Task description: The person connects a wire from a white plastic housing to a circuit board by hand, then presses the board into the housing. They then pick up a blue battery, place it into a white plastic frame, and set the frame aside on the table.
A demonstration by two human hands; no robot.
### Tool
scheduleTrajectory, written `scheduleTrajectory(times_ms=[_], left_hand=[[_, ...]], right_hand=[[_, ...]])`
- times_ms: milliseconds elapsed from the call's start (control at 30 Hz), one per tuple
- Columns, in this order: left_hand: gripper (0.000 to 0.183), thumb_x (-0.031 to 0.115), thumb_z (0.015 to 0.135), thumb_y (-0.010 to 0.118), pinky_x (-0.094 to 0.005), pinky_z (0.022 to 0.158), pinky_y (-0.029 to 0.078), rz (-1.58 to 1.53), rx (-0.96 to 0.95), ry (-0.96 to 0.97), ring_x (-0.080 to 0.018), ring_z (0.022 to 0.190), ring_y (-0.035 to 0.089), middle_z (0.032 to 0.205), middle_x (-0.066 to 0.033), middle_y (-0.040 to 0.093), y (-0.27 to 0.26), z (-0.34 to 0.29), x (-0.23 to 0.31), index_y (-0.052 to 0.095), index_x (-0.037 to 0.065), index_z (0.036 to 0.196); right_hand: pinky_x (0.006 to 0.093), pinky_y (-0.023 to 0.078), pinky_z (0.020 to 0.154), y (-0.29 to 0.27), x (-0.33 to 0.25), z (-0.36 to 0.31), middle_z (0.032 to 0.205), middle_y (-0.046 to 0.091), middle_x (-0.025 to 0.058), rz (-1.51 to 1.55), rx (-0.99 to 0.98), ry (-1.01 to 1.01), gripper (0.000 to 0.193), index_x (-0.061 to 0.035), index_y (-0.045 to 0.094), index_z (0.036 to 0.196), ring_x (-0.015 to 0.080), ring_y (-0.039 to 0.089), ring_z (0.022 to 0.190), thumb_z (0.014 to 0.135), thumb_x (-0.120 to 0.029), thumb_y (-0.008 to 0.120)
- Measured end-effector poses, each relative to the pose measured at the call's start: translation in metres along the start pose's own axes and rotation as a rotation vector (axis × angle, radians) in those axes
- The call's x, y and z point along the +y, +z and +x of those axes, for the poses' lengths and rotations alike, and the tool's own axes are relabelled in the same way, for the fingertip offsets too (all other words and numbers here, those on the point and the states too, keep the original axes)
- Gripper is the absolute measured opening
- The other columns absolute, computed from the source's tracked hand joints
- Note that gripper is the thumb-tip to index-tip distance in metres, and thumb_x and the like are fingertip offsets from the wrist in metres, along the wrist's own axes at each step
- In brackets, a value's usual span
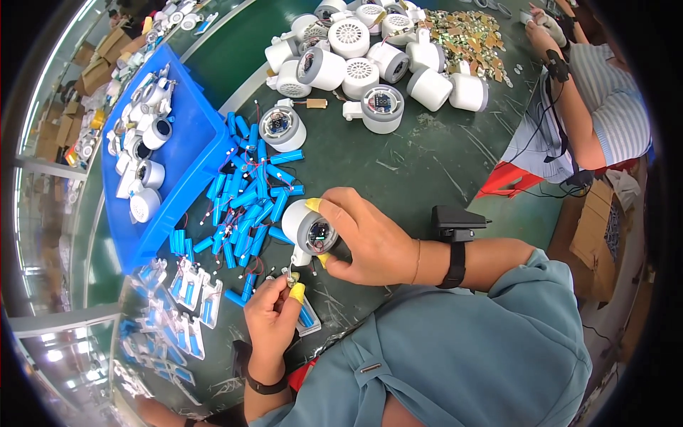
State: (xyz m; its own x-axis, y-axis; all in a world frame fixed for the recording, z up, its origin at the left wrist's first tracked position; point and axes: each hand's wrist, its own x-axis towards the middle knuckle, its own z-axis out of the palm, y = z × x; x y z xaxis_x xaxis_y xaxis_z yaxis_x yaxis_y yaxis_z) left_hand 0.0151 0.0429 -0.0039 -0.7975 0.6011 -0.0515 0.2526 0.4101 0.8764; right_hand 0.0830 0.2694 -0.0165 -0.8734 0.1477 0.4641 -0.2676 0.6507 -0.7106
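Observation:
My right hand [370,238] is closed around a white round housing [316,233] with a grey rim, yellow finger covers on the thumb and a finger. Its open face shows a circuit board and thin wires. My left hand [274,313], also with yellow finger covers, pinches something small by the housing's short white stem [300,257]; the fingers mostly hide what it is. Beneath the left hand, a white plastic casing [311,326] with a blue cell in it lies at the table edge. Blue cylindrical batteries [245,206] with thin wires lie piled beyond the left hand.
A blue bin [191,167] of white housings stands at the left. White casings with blue cells [186,334] lie in front of it. More white housings [348,39] are heaped at the back, beside small gold-coloured parts [469,43]. A co-worker's arm [569,99] is at the far right.

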Motion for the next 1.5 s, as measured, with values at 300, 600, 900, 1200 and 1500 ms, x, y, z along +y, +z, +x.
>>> scheduleTrajectory(times_ms=[300,600,900,1200,1500], left_hand=[[0.024,-0.003,0.080,0.071,-0.0195,0.051,0.034,0.001,-0.011,0.043,-0.0031,0.059,0.044,0.074,0.0007,0.054,-0.005,0.000,0.000,0.067,-0.003,0.104],[0.023,-0.003,0.080,0.074,-0.0180,0.053,0.035,-0.102,-0.022,0.107,-0.0038,0.062,0.047,0.078,0.0000,0.058,-0.008,0.000,0.002,0.069,-0.002,0.103],[0.024,0.000,0.077,0.073,-0.0256,0.048,0.043,-0.075,-0.113,0.340,-0.0130,0.053,0.054,0.077,-0.0064,0.062,0.015,-0.010,0.055,0.064,0.000,0.099],[0.027,0.013,0.072,0.077,-0.0320,0.048,0.050,0.138,-0.024,0.571,-0.0207,0.056,0.060,0.075,-0.0046,0.060,0.034,-0.009,0.070,0.066,0.004,0.095],[0.027,0.010,0.070,0.076,-0.0309,0.048,0.046,0.098,-0.019,0.454,-0.0176,0.055,0.057,0.073,-0.0057,0.057,0.028,-0.012,0.062,0.066,0.004,0.093]], right_hand=[[0.0413,0.050,0.086,0.002,-0.001,-0.001,0.121,0.046,0.0221,-0.013,0.013,-0.055,0.074,0.0039,0.043,0.129,0.0393,0.054,0.103,0.065,-0.006,0.079],[0.0399,0.053,0.084,-0.010,-0.007,-0.002,0.119,0.049,0.0216,0.005,0.077,-0.099,0.076,0.0041,0.043,0.129,0.0368,0.057,0.103,0.063,-0.007,0.080],[0.0391,0.040,0.108,-0.003,-0.022,-0.017,0.143,0.039,0.0119,1.189,-0.137,0.625,0.085,-0.0091,0.019,0.151,0.0248,0.043,0.134,0.081,0.004,0.065],[0.0493,0.041,0.110,-0.011,-0.028,-0.015,0.150,0.035,0.0152,1.376,-0.171,0.616,0.091,-0.0162,0.012,0.154,0.0355,0.035,0.141,0.085,-0.014,0.071],[0.0422,0.042,0.106,-0.012,-0.023,-0.013,0.146,0.036,0.0109,1.111,-0.107,0.462,0.087,-0.0137,0.017,0.152,0.0250,0.047,0.130,0.080,0.008,0.060]])
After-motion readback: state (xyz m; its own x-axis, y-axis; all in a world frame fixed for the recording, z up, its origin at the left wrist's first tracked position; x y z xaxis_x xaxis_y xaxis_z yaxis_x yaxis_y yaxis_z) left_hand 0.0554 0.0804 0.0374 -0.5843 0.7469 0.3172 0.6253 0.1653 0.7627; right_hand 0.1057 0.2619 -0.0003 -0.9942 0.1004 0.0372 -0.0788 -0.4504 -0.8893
